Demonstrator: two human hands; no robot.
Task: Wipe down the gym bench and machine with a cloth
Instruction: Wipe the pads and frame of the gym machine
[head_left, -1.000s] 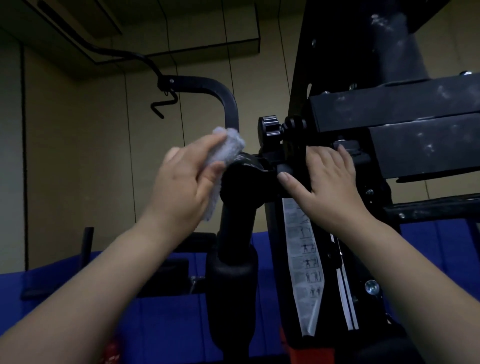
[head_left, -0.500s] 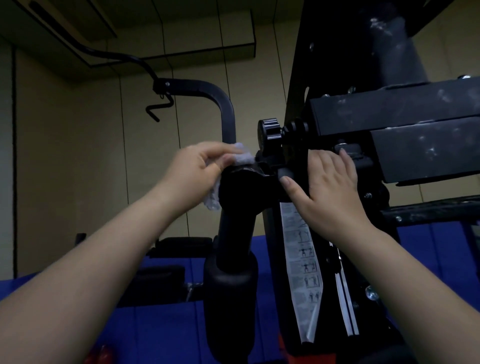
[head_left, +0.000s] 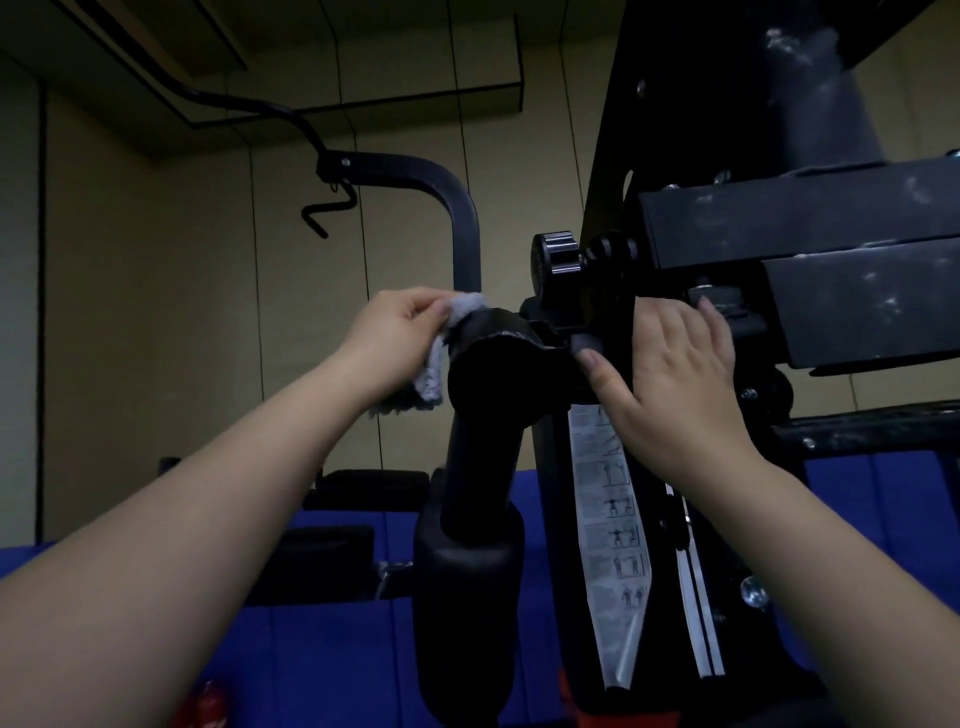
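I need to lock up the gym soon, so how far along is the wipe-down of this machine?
Done: nothing looks clearly finished. In hand: the left hand presses the grey fluffy cloth against the black padded arm top, while the right hand steadies the black frame upright. Left: the black square beams carry pale dusty smudges, and the black bench pads behind look untouched.
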